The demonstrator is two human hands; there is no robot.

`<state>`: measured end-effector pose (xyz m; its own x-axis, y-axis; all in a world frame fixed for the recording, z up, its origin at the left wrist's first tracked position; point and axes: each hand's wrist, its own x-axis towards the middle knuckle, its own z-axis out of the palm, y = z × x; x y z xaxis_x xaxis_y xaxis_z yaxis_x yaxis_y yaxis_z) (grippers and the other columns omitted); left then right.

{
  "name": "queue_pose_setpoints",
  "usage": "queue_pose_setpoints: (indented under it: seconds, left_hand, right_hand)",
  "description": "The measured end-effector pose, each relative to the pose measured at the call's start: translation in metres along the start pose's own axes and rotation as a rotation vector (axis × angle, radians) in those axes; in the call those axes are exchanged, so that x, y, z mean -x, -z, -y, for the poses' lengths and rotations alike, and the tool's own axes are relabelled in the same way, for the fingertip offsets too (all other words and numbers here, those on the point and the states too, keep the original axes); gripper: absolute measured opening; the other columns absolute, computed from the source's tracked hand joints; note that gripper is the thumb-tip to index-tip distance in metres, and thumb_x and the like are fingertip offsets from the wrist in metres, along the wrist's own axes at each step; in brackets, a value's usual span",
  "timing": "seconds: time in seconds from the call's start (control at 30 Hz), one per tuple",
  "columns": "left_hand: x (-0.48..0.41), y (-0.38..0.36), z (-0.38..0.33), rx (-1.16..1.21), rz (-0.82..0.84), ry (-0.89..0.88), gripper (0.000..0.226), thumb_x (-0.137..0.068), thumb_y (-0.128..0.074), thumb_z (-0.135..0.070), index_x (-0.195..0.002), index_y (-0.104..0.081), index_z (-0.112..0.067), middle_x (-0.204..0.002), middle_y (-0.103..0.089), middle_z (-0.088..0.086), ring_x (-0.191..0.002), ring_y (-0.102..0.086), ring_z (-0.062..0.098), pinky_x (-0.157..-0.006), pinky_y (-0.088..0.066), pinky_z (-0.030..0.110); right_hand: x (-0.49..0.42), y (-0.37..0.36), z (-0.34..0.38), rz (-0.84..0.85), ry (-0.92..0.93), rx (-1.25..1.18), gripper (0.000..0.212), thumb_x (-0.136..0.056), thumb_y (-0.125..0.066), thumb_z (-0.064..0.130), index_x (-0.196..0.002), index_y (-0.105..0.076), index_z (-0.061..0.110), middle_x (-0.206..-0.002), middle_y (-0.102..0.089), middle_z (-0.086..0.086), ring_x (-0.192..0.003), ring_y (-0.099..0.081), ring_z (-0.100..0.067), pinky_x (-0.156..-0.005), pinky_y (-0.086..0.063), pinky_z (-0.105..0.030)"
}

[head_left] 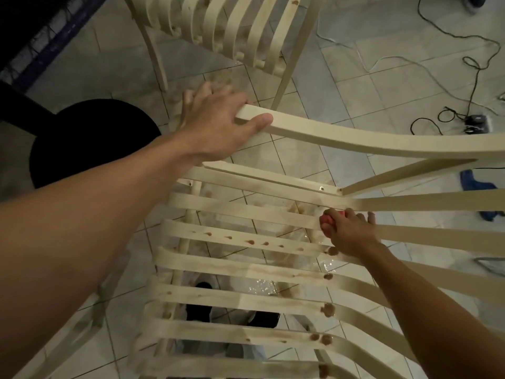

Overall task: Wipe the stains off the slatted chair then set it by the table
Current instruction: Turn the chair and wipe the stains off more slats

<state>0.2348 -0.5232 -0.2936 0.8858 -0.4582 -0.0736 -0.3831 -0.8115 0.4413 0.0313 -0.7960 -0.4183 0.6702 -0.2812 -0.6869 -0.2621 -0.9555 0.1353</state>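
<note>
A pale wooden slatted chair (246, 269) fills the lower middle of the head view, its slats dotted with brown stains. My left hand (216, 124) grips the front end of the chair's armrest (341, 135), thumb on top. My right hand (347, 233) holds a small red cloth or sponge (328, 218) and presses it on a slat near the seat's back corner. Wet smears show on the slats around that hand.
A second slatted chair (235, 31) stands just beyond on the tiled floor. A black round stool (90, 143) sits at the left, by a dark table edge (27, 36). Cables and a power strip (475, 123) lie at the right, with a blue cloth (475, 181). My feet show under the slats.
</note>
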Motion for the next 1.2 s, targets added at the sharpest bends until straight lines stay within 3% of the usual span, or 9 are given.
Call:
queue_pose_setpoints:
  seconds: [0.3,0.43,0.5,0.57,0.67,0.77,0.9,1.0,1.2]
  left_hand:
    - [0.007,-0.006,-0.001,0.006,-0.095,-0.049,0.048,-0.094,-0.042,-0.067,-0.115,-0.063,-0.030,-0.115,-0.055,-0.007,-0.109,-0.033,0.018,-0.093,-0.021,0.036]
    - [0.029,-0.022,-0.010,0.061,-0.426,-0.059,0.037,-0.094,-0.055,-0.050,-0.120,-0.064,-0.025,-0.119,-0.055,0.002,-0.116,-0.042,0.026,-0.095,-0.030,0.037]
    - [0.045,-0.034,-0.017,0.041,-0.643,-0.113,0.026,-0.093,-0.062,-0.035,-0.111,-0.067,-0.017,-0.114,-0.059,0.008,-0.112,-0.046,0.025,-0.096,-0.033,0.042]
    - [0.060,-0.053,-0.023,0.078,-0.691,-0.211,0.014,-0.089,-0.066,-0.023,-0.100,-0.068,-0.014,-0.105,-0.062,0.009,-0.104,-0.051,0.030,-0.089,-0.033,0.040]
    - [0.070,-0.090,-0.014,0.164,-0.347,-0.231,0.013,-0.087,-0.063,-0.025,-0.096,-0.066,-0.016,-0.101,-0.062,0.003,-0.097,-0.054,0.031,-0.084,-0.029,0.034]
    - [0.065,-0.120,0.012,0.039,0.017,-0.079,0.039,-0.089,-0.053,-0.048,-0.119,-0.060,-0.025,-0.123,-0.057,0.001,-0.116,-0.047,0.032,-0.095,-0.031,0.043]
    - [0.060,-0.139,0.043,-0.185,0.348,0.031,0.081,-0.084,-0.048,-0.076,-0.152,-0.021,-0.041,-0.161,-0.018,0.000,-0.147,-0.007,0.031,-0.114,-0.001,0.057]
    - [0.056,-0.147,0.053,-0.243,0.442,0.062,0.091,-0.074,-0.030,-0.090,-0.152,-0.002,-0.050,-0.163,0.001,-0.005,-0.148,0.010,0.032,-0.110,0.018,0.064]
    - [0.054,-0.153,0.059,-0.271,0.465,0.021,0.102,-0.061,-0.011,-0.099,-0.150,0.002,-0.050,-0.160,0.001,-0.006,-0.146,0.006,0.033,-0.107,0.021,0.066]
  right_hand:
    - [0.012,-0.003,0.004,-0.229,0.019,-0.200,0.038,-0.094,-0.061,0.039,-0.132,-0.054,0.036,-0.122,-0.058,-0.005,-0.113,-0.053,-0.028,-0.100,-0.037,-0.041]
    - [0.021,-0.003,0.000,-0.286,0.086,-0.460,0.032,-0.095,-0.062,0.034,-0.127,-0.061,0.033,-0.113,-0.057,-0.006,-0.107,-0.050,-0.029,-0.093,-0.044,-0.042]
    - [0.026,0.002,0.000,-0.332,0.091,-0.571,0.033,-0.093,-0.065,0.032,-0.125,-0.061,0.033,-0.113,-0.058,-0.006,-0.106,-0.050,-0.029,-0.092,-0.046,-0.046]
    - [0.032,0.006,0.001,-0.371,0.104,-0.609,0.036,-0.091,-0.067,0.031,-0.126,-0.059,0.033,-0.112,-0.061,-0.006,-0.102,-0.052,-0.029,-0.091,-0.046,-0.047]
    - [0.043,0.014,0.005,-0.288,0.080,-0.715,0.042,-0.088,-0.071,0.032,-0.126,-0.054,0.035,-0.108,-0.064,-0.002,-0.095,-0.063,-0.026,-0.086,-0.052,-0.048]
    - [0.056,0.015,0.007,-0.224,0.027,-0.632,0.033,-0.086,-0.071,0.035,-0.113,-0.052,0.038,-0.105,-0.063,0.006,-0.088,-0.067,-0.021,-0.075,-0.057,-0.044]
    - [0.067,0.004,0.005,-0.294,-0.009,-0.286,0.031,-0.091,-0.064,0.024,-0.119,-0.054,0.026,-0.120,-0.047,-0.003,-0.103,-0.052,-0.024,-0.082,-0.049,-0.035]
    - [0.071,-0.013,0.010,-0.373,-0.036,-0.211,0.026,-0.088,-0.064,0.011,-0.109,-0.057,0.024,-0.116,-0.046,-0.004,-0.104,-0.048,-0.026,-0.086,-0.040,-0.033]
    - [0.067,-0.039,0.019,-0.329,-0.166,-0.016,0.038,-0.084,-0.070,0.014,-0.118,-0.055,0.021,-0.115,-0.055,-0.007,-0.106,-0.050,-0.029,-0.098,-0.038,-0.039]
